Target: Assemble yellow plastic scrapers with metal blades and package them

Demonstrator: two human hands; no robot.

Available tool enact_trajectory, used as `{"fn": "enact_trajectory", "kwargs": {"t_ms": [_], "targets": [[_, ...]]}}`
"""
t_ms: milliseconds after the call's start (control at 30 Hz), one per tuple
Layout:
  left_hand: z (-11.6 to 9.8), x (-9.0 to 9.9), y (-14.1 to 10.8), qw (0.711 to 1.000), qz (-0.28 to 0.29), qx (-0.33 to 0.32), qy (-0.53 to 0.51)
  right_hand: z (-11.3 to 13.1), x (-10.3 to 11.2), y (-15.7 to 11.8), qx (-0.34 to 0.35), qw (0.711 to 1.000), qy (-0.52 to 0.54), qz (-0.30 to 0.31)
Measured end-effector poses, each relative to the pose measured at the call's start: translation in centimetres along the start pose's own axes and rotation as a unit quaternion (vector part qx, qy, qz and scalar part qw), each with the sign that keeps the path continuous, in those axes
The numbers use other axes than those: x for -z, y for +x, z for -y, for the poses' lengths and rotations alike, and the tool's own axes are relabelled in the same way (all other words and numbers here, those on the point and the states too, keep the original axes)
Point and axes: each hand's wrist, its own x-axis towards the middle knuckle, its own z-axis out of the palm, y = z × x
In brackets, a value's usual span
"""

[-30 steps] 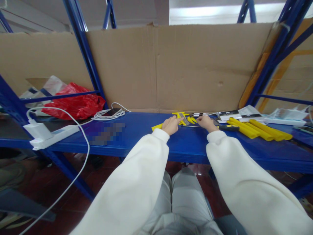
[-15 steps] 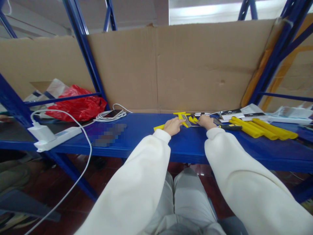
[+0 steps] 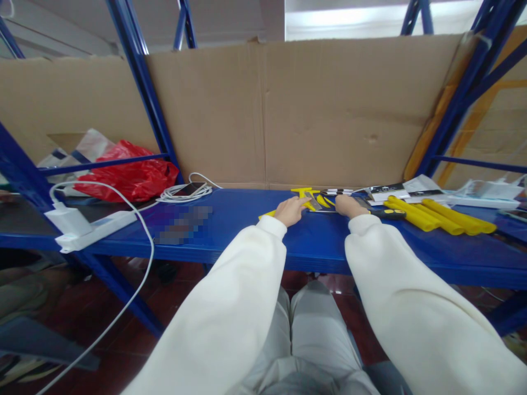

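Note:
My left hand [image 3: 290, 210] is closed round a yellow scraper [image 3: 307, 195] near the middle of the blue shelf; its yellow handle shows on both sides of the fingers. A grey blade [image 3: 315, 202] lies just right of those fingertips. To the right, my right hand [image 3: 346, 206] rests low over the shelf beside small yellow pieces [image 3: 325, 201], its fingers mostly hidden behind the back of the hand. A black-and-yellow tool handle [image 3: 389, 213] lies right of it, next to several yellow tubes [image 3: 457, 216].
Cardboard [image 3: 313, 109] stands behind the blue shelf [image 3: 242, 214]. On the left are a red plastic bag [image 3: 132, 173], a coiled white cable [image 3: 185, 193] and a white power strip [image 3: 99, 229] with a hanging cord. White packets [image 3: 411, 189] lie at the right.
My right hand has shifted slightly right, away from the small yellow pieces. My left hand stays almost in place on the yellow scraper.

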Motion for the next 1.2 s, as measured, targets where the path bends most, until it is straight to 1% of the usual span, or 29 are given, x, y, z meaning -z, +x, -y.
{"fn": "enact_trajectory", "kwargs": {"t_ms": [133, 267, 333, 400, 500, 567, 600, 667, 767, 900, 1033, 1100, 1200], "targets": [[-0.1, 0.1, -0.1, 1.0, 0.005, 0.0, 0.002, 0.2, 0.3, -0.1, -0.027, 0.996, -0.085, 0.024], [-0.1, 0.2, -0.1, 1.0, 0.011, 0.0, 0.0, 0.0, 0.6, -0.4, -0.051, 0.996, -0.077, 0.015], [-0.1, 0.2, -0.1, 1.0, 0.014, -0.001, -0.002, -0.3, 0.6, -0.5, -0.055, 0.997, -0.048, -0.01], [-0.1, 0.2, -0.1, 1.0, 0.015, -0.001, -0.001, -0.6, 0.6, -0.5, -0.064, 0.997, -0.005, -0.048], [-0.1, 0.1, -0.1, 1.0, 0.015, -0.002, 0.002, -0.8, 0.8, -0.3, -0.097, 0.983, 0.085, -0.128], [-0.1, 0.0, 0.0, 1.0, 0.013, -0.003, 0.005, -0.9, 0.8, 0.0, -0.128, 0.96, 0.184, -0.168], [0.0, 0.0, 0.0, 1.0, 0.011, -0.005, 0.006, -0.9, 0.8, 0.2, -0.14, 0.943, 0.246, -0.176], [0.1, -0.1, 0.1, 1.0, 0.003, -0.008, 0.004, -1.1, 0.6, 0.7, -0.153, 0.903, 0.365, -0.164], [0.1, -0.2, 0.2, 1.0, -0.002, -0.014, -0.006, -1.3, 0.3, 1.2, -0.168, 0.849, 0.486, -0.124], [0.2, -0.3, 0.2, 1.0, -0.006, -0.014, -0.013, -1.2, 0.4, 1.3, -0.2, 0.783, 0.58, -0.099], [0.1, -0.2, 0.1, 1.0, -0.006, -0.016, -0.006, -0.7, 0.9, 0.9, -0.174, 0.721, 0.669, -0.055], [0.1, -0.1, 0.1, 1.0, -0.007, -0.016, -0.002, -0.4, 1.1, 0.8, -0.164, 0.703, 0.69, -0.052], [0.1, -0.1, 0.1, 1.0, -0.01, -0.017, -0.002, -0.1, 1.2, 0.6, -0.169, 0.679, 0.712, -0.062]]}}
